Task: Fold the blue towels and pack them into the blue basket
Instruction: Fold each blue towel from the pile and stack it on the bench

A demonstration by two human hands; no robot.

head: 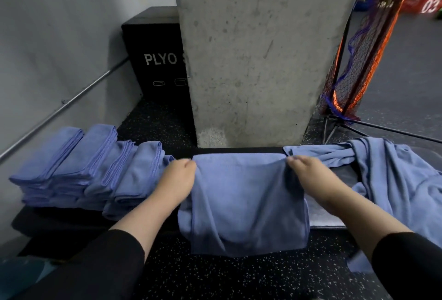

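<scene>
At the centre of the frame a blue towel (244, 199) hangs between the two hands, its top edge stretched level and its lower part drooping in soft folds toward the speckled black floor (215, 275). The left hand (178, 177) pinches the towel's upper left corner, fingers curled in around the cloth. The right hand (305, 175) pinches the upper right corner the same way, fingertips closed over the edge. Both forearms come up from the bottom of the frame in black sleeves (114, 259).

The towel drapes over the front of a low dark bench (239, 150) that runs across the middle of the frame. To the left of the left hand, in the left middle of the frame, a row of folded towels (79, 170) sits in overlapping stacks on the bench, the nearest stack just beside the left wrist. To the right of the right hand, a heap of unfolded towels (392, 175) lies crumpled at the right edge of the frame, one twisted strand reaching toward the right hand.

Behind the bench stands a concrete pillar (258, 55). In the upper left, a black box (155, 55) marked "PLYO" sits against the grey wall. In the upper right, orange and dark netting (358, 48) hangs on a stand.
</scene>
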